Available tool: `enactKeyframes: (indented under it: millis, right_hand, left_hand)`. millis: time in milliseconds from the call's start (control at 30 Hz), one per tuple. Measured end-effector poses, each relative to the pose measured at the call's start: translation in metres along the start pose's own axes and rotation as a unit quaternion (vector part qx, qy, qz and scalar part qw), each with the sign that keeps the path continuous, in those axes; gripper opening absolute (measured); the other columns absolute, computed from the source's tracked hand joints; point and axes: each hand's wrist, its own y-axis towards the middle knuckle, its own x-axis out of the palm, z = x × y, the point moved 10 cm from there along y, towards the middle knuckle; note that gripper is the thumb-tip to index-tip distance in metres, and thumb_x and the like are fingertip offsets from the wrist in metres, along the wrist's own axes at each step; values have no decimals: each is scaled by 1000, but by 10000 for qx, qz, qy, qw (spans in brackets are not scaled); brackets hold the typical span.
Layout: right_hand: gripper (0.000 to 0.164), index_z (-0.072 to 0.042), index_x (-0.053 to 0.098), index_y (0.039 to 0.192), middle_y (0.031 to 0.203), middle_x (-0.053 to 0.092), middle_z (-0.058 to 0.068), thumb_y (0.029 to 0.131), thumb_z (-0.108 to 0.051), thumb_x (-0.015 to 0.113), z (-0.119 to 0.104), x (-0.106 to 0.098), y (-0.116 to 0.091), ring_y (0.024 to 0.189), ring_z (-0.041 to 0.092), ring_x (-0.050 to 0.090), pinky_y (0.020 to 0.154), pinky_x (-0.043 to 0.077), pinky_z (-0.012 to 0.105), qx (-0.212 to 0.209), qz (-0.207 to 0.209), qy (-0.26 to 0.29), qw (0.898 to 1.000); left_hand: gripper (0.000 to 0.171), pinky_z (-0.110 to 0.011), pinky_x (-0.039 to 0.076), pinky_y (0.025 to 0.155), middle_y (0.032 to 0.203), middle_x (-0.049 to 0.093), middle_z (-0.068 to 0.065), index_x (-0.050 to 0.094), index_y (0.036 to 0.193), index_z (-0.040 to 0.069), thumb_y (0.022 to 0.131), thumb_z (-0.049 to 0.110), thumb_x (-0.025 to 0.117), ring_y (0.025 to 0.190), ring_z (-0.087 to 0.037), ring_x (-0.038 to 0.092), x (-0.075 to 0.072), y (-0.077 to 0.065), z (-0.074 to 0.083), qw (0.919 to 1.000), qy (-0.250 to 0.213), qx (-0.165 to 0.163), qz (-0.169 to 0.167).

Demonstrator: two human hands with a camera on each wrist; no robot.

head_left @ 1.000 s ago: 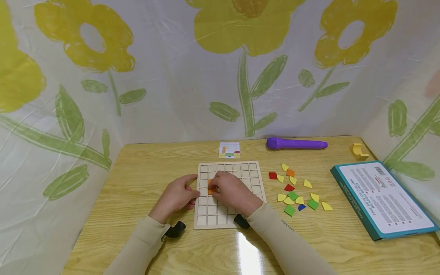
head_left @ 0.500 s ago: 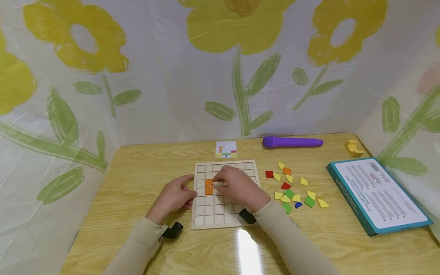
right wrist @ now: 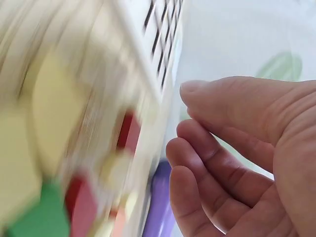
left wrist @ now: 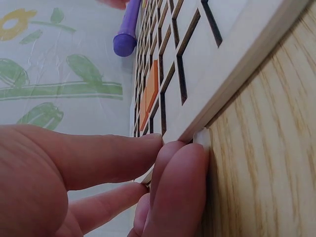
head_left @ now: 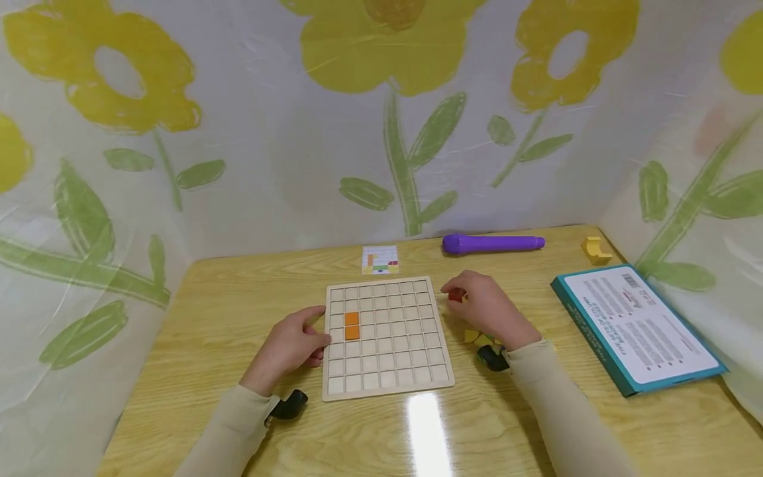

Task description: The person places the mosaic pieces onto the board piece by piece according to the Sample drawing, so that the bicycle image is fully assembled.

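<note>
A pale wooden grid board (head_left: 384, 344) lies on the table, with two orange square tiles (head_left: 352, 325) set one above the other in its left part. My left hand (head_left: 287, 343) holds the board's left edge; the left wrist view shows the thumb on the rim and curled fingers against the side. Right of the board my right hand (head_left: 487, 306) hovers over loose tiles, its fingers loosely bent and nothing between them. A red tile (head_left: 456, 295) shows by its fingertips. Yellow tiles (right wrist: 54, 108), a green tile (right wrist: 42, 212) and red ones appear blurred in the right wrist view.
A small printed pattern card (head_left: 380, 260) lies behind the board. Further right is a purple microphone-shaped stick (head_left: 493, 244), with a yellow cradle-shaped piece (head_left: 595, 252) near the back corner. A teal-edged flat box (head_left: 646, 331) lies at the right. Flower-painted sheeting (head_left: 286, 199) surrounds the table.
My right hand has left the orange tiles on the board and moved right to the loose tiles. The left hand stays at the board's edge. The head view has turned slightly right.
</note>
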Motion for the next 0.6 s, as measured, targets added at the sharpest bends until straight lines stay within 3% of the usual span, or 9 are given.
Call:
enactKeyframes:
  millis: [267, 600]
  right_hand:
    - [28, -4, 77, 128, 118, 73, 13, 103, -14, 73, 48, -28, -11, 106, 30, 69, 97, 62, 52, 568, 304, 1, 9979]
    - [29, 0, 78, 124, 116, 73, 18, 101, -17, 76, 66, -33, -8, 104, 33, 69, 96, 61, 54, 764, 313, -243, 9963]
  left_hand:
    - [71, -31, 63, 63, 100, 67, -14, 45, 166, 17, 101, 11, 74, 69, -20, 69, -1, -1, 0, 10000, -47, -31, -38]
    - [71, -32, 63, 63, 97, 68, -14, 46, 165, 16, 101, 10, 74, 68, -20, 69, 0, -2, 0, 9999, -114, -2, -44]
